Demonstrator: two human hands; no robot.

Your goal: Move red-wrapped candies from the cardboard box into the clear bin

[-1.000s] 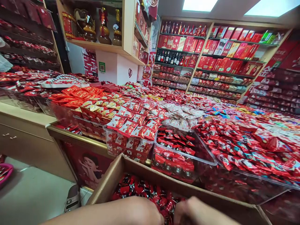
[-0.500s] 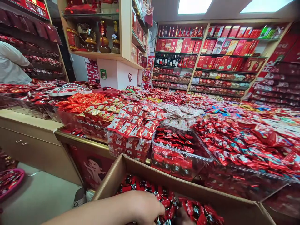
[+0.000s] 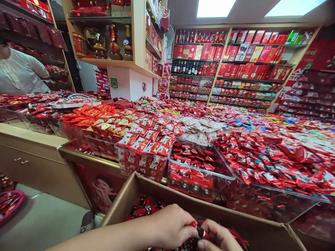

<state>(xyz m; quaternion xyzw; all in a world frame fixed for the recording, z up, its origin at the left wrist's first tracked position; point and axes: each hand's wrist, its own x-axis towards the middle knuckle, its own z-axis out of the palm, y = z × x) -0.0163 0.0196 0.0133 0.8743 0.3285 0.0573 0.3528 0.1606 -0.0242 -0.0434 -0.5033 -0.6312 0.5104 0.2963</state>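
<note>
far left: pink basket [image 3: 21,201]. centre: left hand [image 3: 175,225] at cardboard carton [image 3: 183,199], thumb and fingers pinching red-and-dark wrapped sweets [image 3: 193,223] (exact count unclear). just right: right hand [image 3: 218,236], fingertips likewise clamped on the sweets, between both hands.

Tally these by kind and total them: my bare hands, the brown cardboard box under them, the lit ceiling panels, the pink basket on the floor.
Hands: 2
Cardboard box: 1
Ceiling panels: 2
Pink basket: 1
Total: 6
</note>
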